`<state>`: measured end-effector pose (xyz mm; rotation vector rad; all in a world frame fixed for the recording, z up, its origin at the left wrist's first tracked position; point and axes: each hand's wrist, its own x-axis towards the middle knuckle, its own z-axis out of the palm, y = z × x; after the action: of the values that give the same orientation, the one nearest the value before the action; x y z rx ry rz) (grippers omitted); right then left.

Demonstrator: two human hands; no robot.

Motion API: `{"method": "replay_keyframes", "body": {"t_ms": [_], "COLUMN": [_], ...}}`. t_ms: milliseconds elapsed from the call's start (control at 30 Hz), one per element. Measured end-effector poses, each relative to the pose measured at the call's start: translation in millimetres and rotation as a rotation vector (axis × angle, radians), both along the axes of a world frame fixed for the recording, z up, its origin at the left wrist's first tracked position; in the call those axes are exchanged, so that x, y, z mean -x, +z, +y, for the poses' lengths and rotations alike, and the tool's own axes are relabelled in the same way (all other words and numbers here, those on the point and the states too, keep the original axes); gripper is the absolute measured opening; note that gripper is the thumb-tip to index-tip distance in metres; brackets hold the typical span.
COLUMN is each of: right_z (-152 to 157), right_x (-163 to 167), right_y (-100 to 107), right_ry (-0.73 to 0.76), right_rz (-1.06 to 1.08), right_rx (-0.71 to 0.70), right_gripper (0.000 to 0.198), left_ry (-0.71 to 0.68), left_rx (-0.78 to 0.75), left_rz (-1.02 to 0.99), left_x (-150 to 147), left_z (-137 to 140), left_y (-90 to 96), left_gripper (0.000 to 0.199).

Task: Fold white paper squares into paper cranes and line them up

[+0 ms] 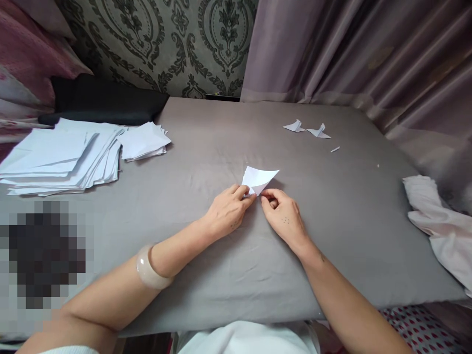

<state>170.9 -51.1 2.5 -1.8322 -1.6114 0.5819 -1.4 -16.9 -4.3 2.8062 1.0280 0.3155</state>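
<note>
The fingers [246,192] of the left hand [226,211] pinch the near corner of a small folded white paper [259,177], and the fingers [268,195] of the right hand [282,216] are curled in and press on the same corner from the other side. The folded white paper lies flat on the grey table [332,221], near the middle of it, with its pointed tip aimed away from the person and to the right. A pale bangle [149,269] sits on the left wrist, nearer the person than the paper. Far to the left of the folded paper lies a big stack of white sheets [62,157], with a smaller pile of square sheets [143,141] just beside it. Behind the stack is a black cushion [103,101]. Beyond the folded paper, toward the curtain [350,49], lie two small folded paper shapes [306,129] and a tiny paper scrap [335,149]. A white cloth [438,221] lies well to the right of the paper, at the table's edge.
</note>
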Motion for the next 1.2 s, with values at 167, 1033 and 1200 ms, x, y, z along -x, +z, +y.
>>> {"method": "replay_keyframes", "body": {"t_ms": [167, 1033, 1200], "right_z": [-1.7, 28.4, 26.4], "right_x": [-2.1, -33.6, -37.4], "right_y": [-3.6, -5.5, -11.9], "right_ry": [0.052, 0.494, 0.497], "right_rz": [0.065, -0.176, -0.189], "right_rx": [-0.077, -0.113, -0.169], "right_gripper": [0.024, 0.03, 0.033], "left_ry": [-0.005, 0.418, 0.603], "left_rx": [0.043, 0.229, 0.312], "left_rz": [0.025, -0.379, -0.427], "left_x": [-0.6, -8.0, -23.2], "left_z": [-0.5, -9.1, -4.8], "left_y": [0.8, 2.9, 7.8], "left_gripper": [0.042, 0.027, 0.017]}}
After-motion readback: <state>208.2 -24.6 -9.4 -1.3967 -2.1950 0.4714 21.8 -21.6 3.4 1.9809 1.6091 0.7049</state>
